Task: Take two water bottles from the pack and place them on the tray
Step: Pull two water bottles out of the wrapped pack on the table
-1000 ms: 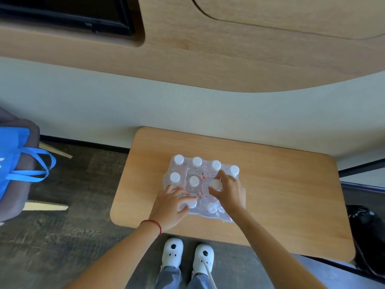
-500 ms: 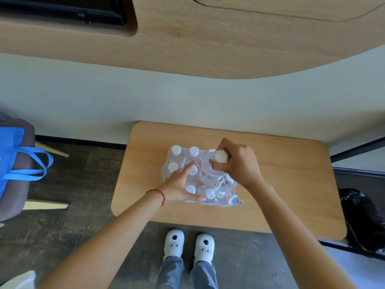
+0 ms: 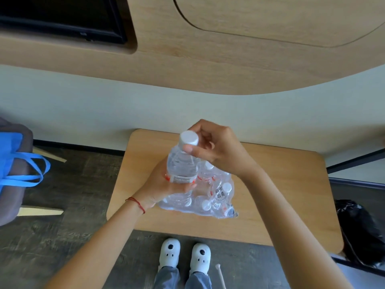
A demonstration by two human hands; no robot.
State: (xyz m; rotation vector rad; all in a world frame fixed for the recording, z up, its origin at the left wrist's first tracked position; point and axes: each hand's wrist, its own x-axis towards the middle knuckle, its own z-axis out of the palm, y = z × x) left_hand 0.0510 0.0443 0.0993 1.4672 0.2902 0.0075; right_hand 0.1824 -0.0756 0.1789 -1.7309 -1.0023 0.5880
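A clear water bottle (image 3: 182,163) with a white cap is lifted above the pack. My right hand (image 3: 216,149) pinches it at the neck just under the cap. My left hand (image 3: 164,184) wraps around its lower body at the label. The shrink-wrapped pack (image 3: 210,195) of small bottles with white caps lies on the wooden table (image 3: 281,195), partly hidden behind the raised bottle and my left hand. No tray is in view.
A chair with a blue bag (image 3: 12,163) stands at the left. A black bag (image 3: 362,230) sits on the floor at the right. My white shoes (image 3: 185,255) are below the table's near edge. A wall runs behind the table.
My right hand has pulled one bottle up out of the pack. My left hand has moved off the pack's top and now grips that bottle's lower body.
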